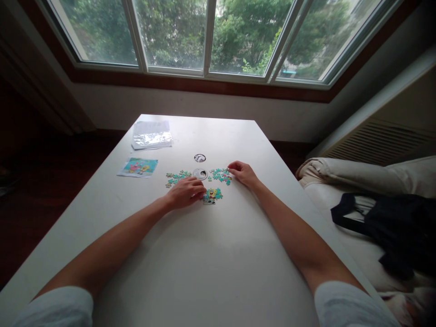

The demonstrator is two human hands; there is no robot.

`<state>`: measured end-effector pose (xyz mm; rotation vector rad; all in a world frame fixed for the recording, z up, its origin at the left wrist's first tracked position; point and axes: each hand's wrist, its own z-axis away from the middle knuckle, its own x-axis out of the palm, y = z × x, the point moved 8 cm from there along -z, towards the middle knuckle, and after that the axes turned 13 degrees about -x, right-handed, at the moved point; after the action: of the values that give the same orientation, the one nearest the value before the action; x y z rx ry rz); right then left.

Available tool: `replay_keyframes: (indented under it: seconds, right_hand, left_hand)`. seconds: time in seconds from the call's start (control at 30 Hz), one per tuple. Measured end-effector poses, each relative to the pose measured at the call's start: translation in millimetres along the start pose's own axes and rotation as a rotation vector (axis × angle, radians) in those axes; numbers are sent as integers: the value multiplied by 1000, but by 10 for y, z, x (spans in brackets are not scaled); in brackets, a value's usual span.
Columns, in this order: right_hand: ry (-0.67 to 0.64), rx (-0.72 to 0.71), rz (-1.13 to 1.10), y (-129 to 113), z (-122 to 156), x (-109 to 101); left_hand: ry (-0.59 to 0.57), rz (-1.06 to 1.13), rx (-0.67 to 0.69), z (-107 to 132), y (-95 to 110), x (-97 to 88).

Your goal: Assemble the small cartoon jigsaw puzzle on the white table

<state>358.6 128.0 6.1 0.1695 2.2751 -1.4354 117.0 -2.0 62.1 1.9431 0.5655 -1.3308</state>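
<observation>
Near the middle of the table, a joined section of jigsaw puzzle (214, 194) shows a yellow cartoon figure on teal. My left hand (186, 191) rests at its left edge, fingers curled and close together against it. My right hand (243, 173) is at the right-hand group of loose jigsaw pieces (220, 175), thumb and fingertips pinched at its upper right edge. The small piece between them is mostly hidden. Another group of loose pieces (177, 177) lies just beyond my left hand, which covers part of it.
Between the two groups lies a round, whitish disc-like item (200, 173), with a dark-rimmed round item (200, 158) behind it. To the left are a picture sheet (139, 167) and a clear plastic packet (151, 135) on the white table (211, 263). A sofa (327, 181) with dark cloth (391, 222) stands right.
</observation>
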Motion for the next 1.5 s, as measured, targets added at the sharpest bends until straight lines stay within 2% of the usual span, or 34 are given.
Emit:
replay_keyframes:
  seconds: [0.17, 0.43, 0.73, 0.93, 1.2, 1.5]
  right_hand:
    - [-54, 14, -136, -183, -7, 279]
    - [-154, 9, -194, -515, -38, 585]
    - [-210, -57, -223, -676, -102, 943]
    - [-232, -161, 44, -754, -15, 1000]
    - [-272, -203, 59, -824, 121, 1099]
    - [-284, -273, 139, -843, 153, 1131]
  left_hand:
    - [-23, -50, 37, 22, 130, 43]
    - [-56, -167, -113, 173, 321, 126]
    - [-45, -214, -143, 289, 425, 184]
    - [-22, -155, -128, 427, 373, 279]
    - [-20, -89, -157, 441, 330, 237]
    - [-12, -86, -161, 440, 299, 247]
